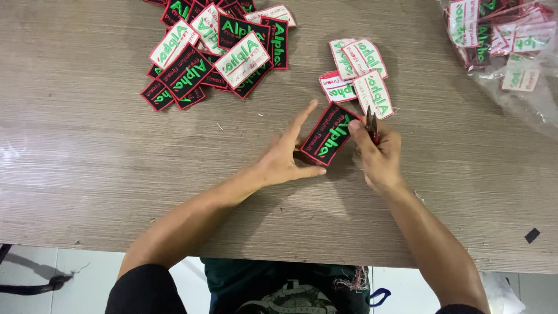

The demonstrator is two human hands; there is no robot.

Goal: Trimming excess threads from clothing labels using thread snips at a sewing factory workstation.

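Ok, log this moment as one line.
left hand: holds black patch | right hand: holds thread snips at patch edge | surface: wooden table

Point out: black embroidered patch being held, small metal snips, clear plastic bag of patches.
Black embroidered rectangular patch with red border [329,134], head view, centre of its face.
Small metal thread snips [371,120], head view, on the blades above the right hand [379,156].
Clear plastic bag of patches [523,87], head view, lower plastic wall.
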